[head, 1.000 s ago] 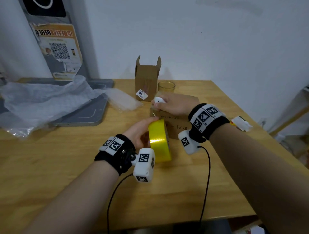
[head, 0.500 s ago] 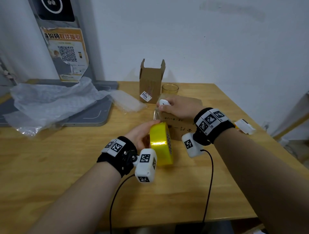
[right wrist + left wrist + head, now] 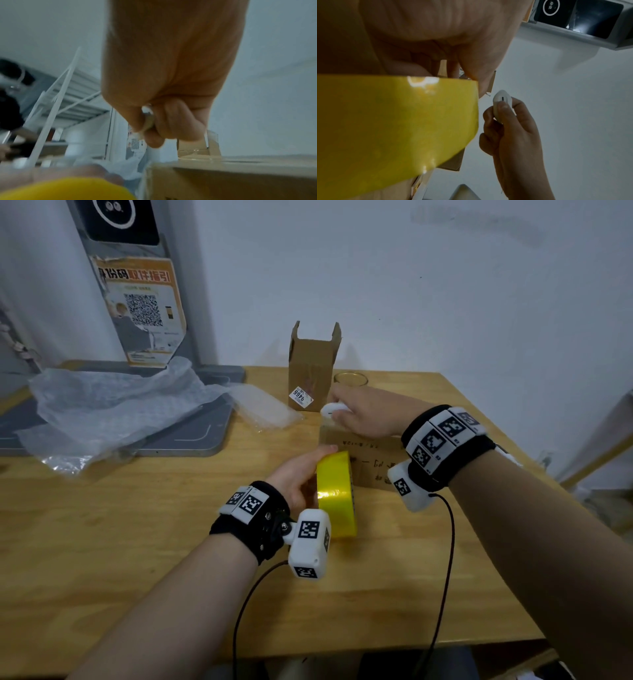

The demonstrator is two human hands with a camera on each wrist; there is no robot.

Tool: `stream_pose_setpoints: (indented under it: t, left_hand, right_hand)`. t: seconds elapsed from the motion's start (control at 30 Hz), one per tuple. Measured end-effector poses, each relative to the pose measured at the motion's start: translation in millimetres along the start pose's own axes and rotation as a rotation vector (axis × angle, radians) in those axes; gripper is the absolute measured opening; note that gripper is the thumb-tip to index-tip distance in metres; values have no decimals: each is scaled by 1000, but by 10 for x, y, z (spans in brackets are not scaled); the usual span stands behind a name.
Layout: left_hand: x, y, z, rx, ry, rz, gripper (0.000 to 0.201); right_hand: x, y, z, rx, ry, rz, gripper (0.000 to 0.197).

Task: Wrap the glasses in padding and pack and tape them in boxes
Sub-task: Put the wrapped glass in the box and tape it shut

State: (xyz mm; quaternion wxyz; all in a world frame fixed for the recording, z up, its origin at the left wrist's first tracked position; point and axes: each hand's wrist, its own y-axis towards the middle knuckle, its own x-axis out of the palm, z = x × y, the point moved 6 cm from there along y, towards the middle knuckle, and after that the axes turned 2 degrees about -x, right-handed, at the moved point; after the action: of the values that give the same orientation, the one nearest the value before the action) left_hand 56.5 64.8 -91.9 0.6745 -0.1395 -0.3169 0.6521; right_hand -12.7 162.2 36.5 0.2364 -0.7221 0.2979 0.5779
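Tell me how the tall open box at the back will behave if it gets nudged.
The tall open box stands narrow and upright with its flaps up, so it probably tips easily. It looks like thin cardboard, likely light and quick to slide. The glass stands close beside it and could be knocked.

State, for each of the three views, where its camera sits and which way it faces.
Head: worn high, looking down at the wooden table; both forearms, left hand, right hand.
Left wrist: under the left hand, looking past the yellow tape roll.
Right wrist: under the right hand, facing the closed cardboard box.
All share the tape roll.
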Motion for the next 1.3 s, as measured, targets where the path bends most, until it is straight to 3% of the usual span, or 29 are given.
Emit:
stream_pose_setpoints:
  t: [0.13, 0.33, 0.7, 1.07, 1.3]
  left_hand:
    - [62, 26, -21, 31, 9, -1, 46]
    - [112, 24, -3, 143, -16, 27, 34]
    - [94, -56, -90, 220, -27, 54, 25]
    - [98, -55, -106, 253, -62, 60, 32]
    - [91, -49, -111, 249, -92, 53, 38]
  right_hand:
    - [52, 2, -78, -149, -121, -61, 11]
    - [79, -21, -133, -248, -89, -94, 16]
    - [77, 65, -66, -236, -87, -138, 18]
    - [220, 129, 7, -230, -95, -181, 18]
    - [130, 87, -13, -246, -83, -119, 19]
